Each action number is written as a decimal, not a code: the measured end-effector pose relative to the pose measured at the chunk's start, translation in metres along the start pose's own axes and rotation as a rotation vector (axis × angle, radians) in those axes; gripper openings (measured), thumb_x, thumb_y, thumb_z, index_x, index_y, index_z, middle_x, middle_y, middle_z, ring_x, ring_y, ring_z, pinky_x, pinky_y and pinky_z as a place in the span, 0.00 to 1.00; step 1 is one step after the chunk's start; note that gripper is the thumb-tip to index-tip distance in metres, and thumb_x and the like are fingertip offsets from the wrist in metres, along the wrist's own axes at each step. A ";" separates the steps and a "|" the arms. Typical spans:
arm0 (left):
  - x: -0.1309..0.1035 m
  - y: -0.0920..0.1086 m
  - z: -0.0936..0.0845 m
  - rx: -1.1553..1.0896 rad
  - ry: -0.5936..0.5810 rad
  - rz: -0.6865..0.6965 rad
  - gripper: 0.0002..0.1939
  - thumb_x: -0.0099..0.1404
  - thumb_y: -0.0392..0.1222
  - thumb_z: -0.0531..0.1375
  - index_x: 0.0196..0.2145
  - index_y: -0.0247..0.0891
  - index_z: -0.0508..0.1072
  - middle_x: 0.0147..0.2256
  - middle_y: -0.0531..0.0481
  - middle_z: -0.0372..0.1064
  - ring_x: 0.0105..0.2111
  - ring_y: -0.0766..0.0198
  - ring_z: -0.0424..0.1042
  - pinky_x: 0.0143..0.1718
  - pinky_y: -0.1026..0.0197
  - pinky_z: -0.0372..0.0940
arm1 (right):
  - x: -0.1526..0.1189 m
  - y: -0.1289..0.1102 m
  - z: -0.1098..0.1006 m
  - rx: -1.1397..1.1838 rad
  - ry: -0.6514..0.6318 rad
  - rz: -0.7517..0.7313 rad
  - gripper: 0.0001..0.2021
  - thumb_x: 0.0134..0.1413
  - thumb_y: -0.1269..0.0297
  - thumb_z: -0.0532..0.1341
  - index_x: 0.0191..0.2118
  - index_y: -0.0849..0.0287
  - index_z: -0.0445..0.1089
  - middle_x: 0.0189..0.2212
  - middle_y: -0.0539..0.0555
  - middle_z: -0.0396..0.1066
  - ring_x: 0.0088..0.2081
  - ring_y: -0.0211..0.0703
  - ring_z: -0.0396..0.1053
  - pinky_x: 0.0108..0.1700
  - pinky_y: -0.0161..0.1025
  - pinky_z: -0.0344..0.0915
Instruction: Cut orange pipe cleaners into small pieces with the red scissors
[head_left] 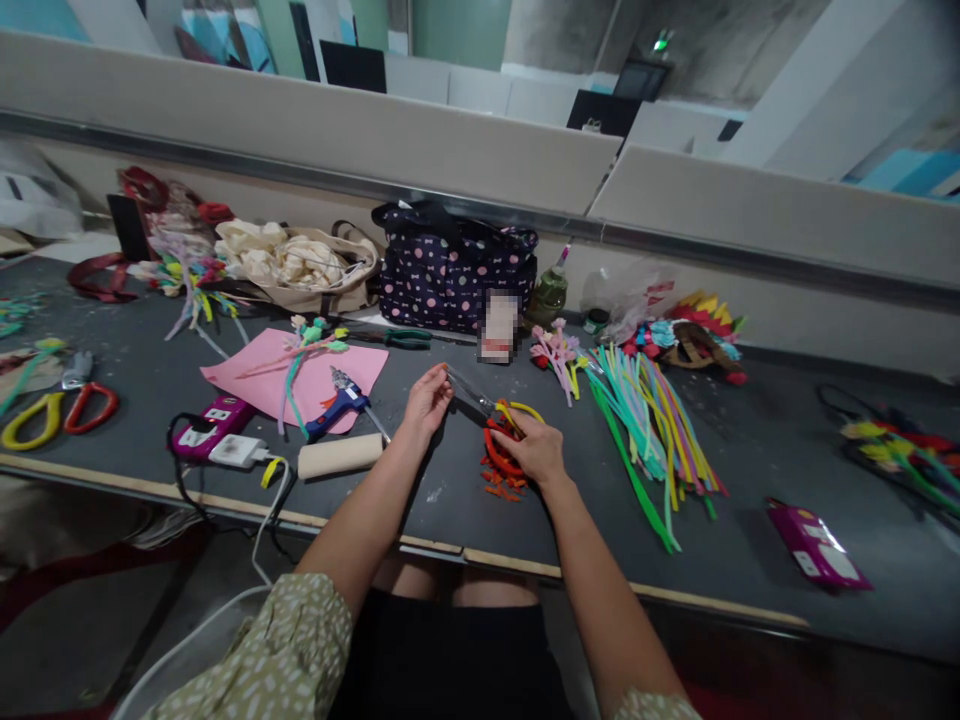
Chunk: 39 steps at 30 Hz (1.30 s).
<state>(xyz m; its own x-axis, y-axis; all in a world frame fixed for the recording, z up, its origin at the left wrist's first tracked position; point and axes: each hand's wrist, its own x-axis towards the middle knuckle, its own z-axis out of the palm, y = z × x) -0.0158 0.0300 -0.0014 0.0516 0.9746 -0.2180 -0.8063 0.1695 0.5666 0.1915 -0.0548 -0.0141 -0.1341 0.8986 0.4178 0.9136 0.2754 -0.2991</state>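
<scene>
My right hand (538,450) is closed around scissors (513,425) with one yellow and one red handle loop. Their blades point up and left, toward my left hand (429,402). The fingers of that hand are pinched together near the blade tips, with a small orange piece (444,368) showing at the fingertips; its exact shape is too small to make out. Below the scissors, several short orange-red clippings (504,490) lie scattered on the dark table (450,500).
Right of my hands lies a bundle of coloured pipe cleaners (652,430). On the left are a glue gun (341,402), a cardboard-coloured roll (340,457), a pink sheet (247,365), a purple power strip (214,428) and red-yellow cutters (75,385). A dark patterned bag (450,270) stands behind.
</scene>
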 end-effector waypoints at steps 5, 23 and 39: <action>-0.002 0.001 0.001 0.009 -0.012 -0.008 0.12 0.51 0.29 0.67 0.34 0.34 0.72 0.22 0.56 0.66 0.20 0.76 0.66 0.23 0.72 0.62 | 0.001 0.000 0.001 0.006 0.001 -0.003 0.23 0.56 0.49 0.58 0.54 0.53 0.70 0.44 0.55 0.76 0.43 0.46 0.74 0.44 0.41 0.70; 0.000 0.001 0.000 -0.013 -0.001 -0.013 0.11 0.52 0.28 0.66 0.34 0.32 0.72 0.23 0.55 0.67 0.19 0.76 0.65 0.22 0.72 0.62 | 0.002 -0.003 0.001 0.031 -0.049 0.015 0.21 0.56 0.49 0.59 0.52 0.54 0.72 0.43 0.54 0.76 0.43 0.45 0.74 0.45 0.40 0.69; 0.003 0.001 -0.005 0.017 0.077 0.019 0.11 0.51 0.28 0.66 0.34 0.32 0.72 0.24 0.54 0.69 0.19 0.76 0.64 0.23 0.72 0.60 | 0.006 -0.004 0.002 -0.016 -0.071 0.063 0.22 0.57 0.47 0.57 0.52 0.51 0.71 0.44 0.52 0.76 0.43 0.46 0.74 0.44 0.39 0.68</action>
<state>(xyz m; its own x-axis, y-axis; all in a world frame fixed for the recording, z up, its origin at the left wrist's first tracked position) -0.0195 0.0322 -0.0047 -0.0098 0.9636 -0.2672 -0.7966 0.1540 0.5846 0.1862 -0.0497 -0.0118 -0.1026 0.9362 0.3363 0.9270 0.2126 -0.3091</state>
